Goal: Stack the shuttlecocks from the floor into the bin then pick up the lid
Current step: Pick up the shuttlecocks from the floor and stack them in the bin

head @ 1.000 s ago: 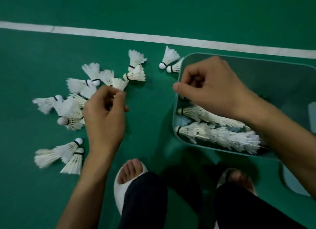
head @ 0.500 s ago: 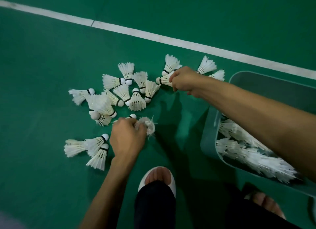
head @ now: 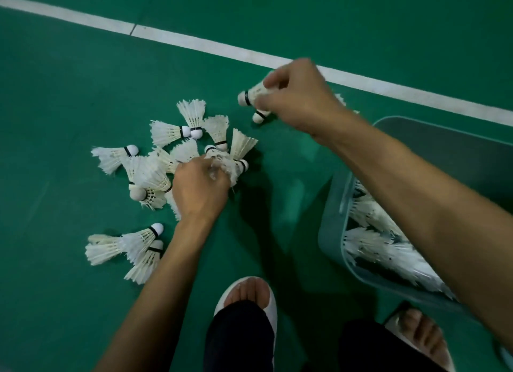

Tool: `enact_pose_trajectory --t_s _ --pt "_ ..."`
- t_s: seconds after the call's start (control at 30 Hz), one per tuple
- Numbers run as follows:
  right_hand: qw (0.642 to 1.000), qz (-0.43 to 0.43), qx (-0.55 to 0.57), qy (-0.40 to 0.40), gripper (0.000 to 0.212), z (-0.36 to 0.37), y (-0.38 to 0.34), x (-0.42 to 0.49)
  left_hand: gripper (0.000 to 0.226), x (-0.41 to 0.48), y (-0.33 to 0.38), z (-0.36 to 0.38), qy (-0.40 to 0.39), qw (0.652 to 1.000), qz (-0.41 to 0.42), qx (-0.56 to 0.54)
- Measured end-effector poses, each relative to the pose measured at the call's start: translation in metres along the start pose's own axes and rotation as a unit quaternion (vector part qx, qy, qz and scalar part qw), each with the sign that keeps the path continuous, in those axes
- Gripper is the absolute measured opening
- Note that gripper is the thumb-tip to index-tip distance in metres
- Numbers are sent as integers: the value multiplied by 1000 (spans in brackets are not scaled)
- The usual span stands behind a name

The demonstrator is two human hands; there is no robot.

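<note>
1. Up in the upper centre of the frame, your right hand (head: pixel 299 99) pinches a shuttlecock (head: pixel 251 95) by its feathers, with the cork pointing left.
2. Just below it, a second shuttlecock (head: pixel 260 116) shows only its cork end; your fingers hide the rest.
3. At centre, your left hand (head: pixel 198 191) has its fingers curled round a frayed shuttlecock (head: pixel 224 166) at the right side of the pile.
4. Loose shuttlecocks (head: pixel 166 131) lie scattered on the green floor (head: pixel 69 94) at centre left, many touching. A pair (head: pixel 130 242) lies at lower left, well apart from the bin.
5. At the right edge, the bin (head: pixel 330 233) holds stacked shuttlecocks (head: pixel 372 244) in rows, partly under your right forearm.
6. A white line (head: pixel 194 42) crosses the upper frame, and a white slipper (head: pixel 273 302) sits at bottom centre.
</note>
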State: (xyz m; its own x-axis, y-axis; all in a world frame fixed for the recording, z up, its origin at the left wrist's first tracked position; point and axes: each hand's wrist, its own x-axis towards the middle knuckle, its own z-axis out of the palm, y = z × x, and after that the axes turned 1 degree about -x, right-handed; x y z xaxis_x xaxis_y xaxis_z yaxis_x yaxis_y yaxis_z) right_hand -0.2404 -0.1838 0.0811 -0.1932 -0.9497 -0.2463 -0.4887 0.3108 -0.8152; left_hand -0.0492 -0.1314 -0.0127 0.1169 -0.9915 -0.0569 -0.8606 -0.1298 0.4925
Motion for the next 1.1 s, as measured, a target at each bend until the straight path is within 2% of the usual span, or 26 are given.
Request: enact_pose_trajectory --t_s 0.07,0.13,0.23,0.3,0.33,0.43,0.5,0.6,0.7,0.77,0.9,1.0,1.1 --pt "990 -79 52 106 28 -39 -8 -31 22 -19 22 -10 43 994 -10 -99" --pt "963 -120 136 198 10 -79 -5 -63 25 -41 52 -26 83 972 -14 -218" --pt "934 -94 173 298 12 -130 17 -108 29 -67 104 -52 84 923 43 -372" --pt "929 -39 162 330 12 -149 44 -131 16 -81 132 -58 69 892 95 -436" --pt "928 3 150 341 13 -154 61 -139 11 -89 144 -58 61 888 120 -439" --pt "932 157 124 303 19 -153 110 -148 9 -114 166 -46 2 900 185 -395" --pt "922 239 164 255 19 -145 133 -142 10 -127 172 -35 -66 910 221 -345" --pt "901 309 218 215 25 -133 147 -121 29 -138 176 -18 -162 926 259 -222" --pt "894 328 241 188 26 -121 149 -99 43 -144 181 -7 -241 921 292 -87" --pt "893 338 228 191 29 -110 151 -86 46 -145 180 2 -273 915 294 -38" --pt "886 355 216 206 21 -94 159 -72 43 -147 177 14 -296 911 286 -9" --pt "890 348 237 175 16 -101 159 -75 42 -145 182 21 -304 916 263 -4" --pt "898 323 254 158 19 -118 157 -92 40 -143 189 25 -308 922 234 -25"
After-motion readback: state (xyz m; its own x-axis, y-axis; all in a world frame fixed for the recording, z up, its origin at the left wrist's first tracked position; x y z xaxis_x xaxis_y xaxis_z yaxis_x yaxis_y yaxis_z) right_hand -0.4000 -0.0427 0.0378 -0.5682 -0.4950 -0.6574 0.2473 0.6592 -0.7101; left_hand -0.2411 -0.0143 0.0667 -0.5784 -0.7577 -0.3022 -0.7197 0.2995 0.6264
